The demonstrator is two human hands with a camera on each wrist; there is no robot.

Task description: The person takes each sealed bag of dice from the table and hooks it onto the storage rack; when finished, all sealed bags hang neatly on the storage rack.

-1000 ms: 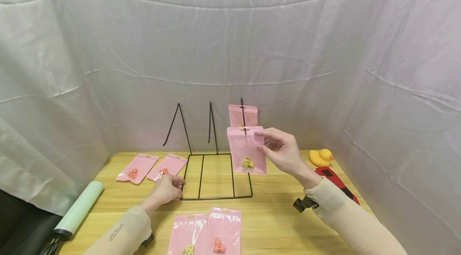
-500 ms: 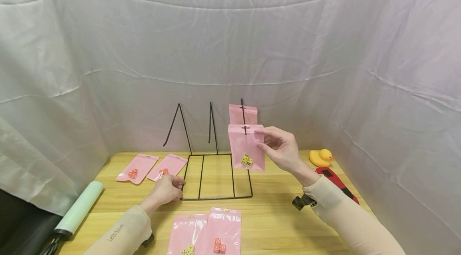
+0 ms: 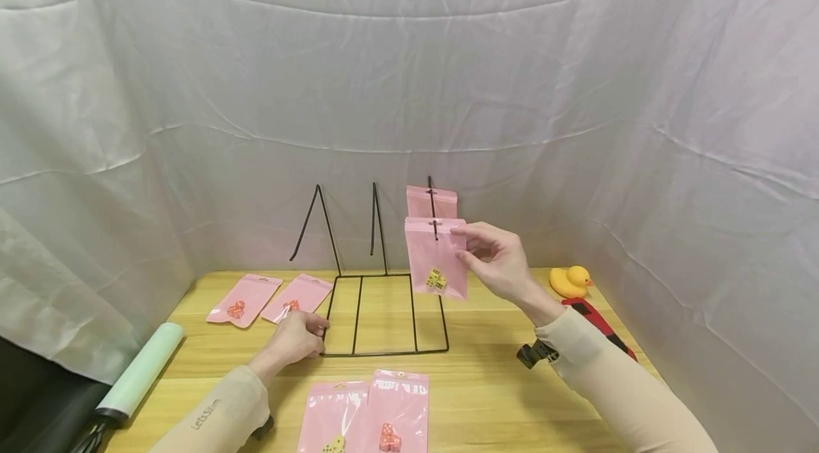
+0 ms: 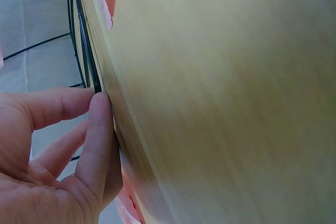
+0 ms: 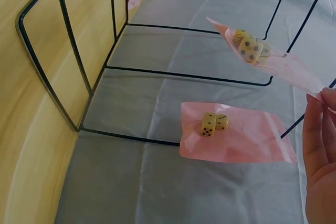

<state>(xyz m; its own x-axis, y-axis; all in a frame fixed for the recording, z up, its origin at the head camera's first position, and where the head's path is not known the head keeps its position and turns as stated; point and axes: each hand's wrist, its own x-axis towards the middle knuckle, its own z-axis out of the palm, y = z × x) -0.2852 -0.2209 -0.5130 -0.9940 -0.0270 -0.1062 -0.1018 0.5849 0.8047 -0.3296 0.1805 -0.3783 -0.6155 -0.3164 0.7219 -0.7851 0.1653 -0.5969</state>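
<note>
With thumb and fingertips, my right hand (image 3: 502, 261) pinches the upper right edge of a pink zip bag (image 3: 419, 257) holding yellow dice. The bag's hang hole is on the right prong of a black wire rack (image 3: 390, 353), close to the prong's front end. Farther back on that prong hangs another pink bag (image 5: 247, 129) with yellow dice. My left hand (image 3: 296, 338) pinches the rack's base wire near its front left corner, as the left wrist view (image 4: 96, 80) wire between thumb and fingers shows. The middle and left prongs carry no bags.
Two pink bags with red dice, an outer one (image 3: 246, 300) and an inner one (image 3: 306, 291), lie left of the rack. Two more bags (image 3: 335, 407) lie in front. A rubber duck (image 3: 569, 281), a red-and-black object (image 3: 595, 321) and a mint-green cylinder (image 3: 143, 364) flank them.
My right hand has moved slightly back, carrying the pink bag a little farther along the right prong. My left hand stays on the rack.
</note>
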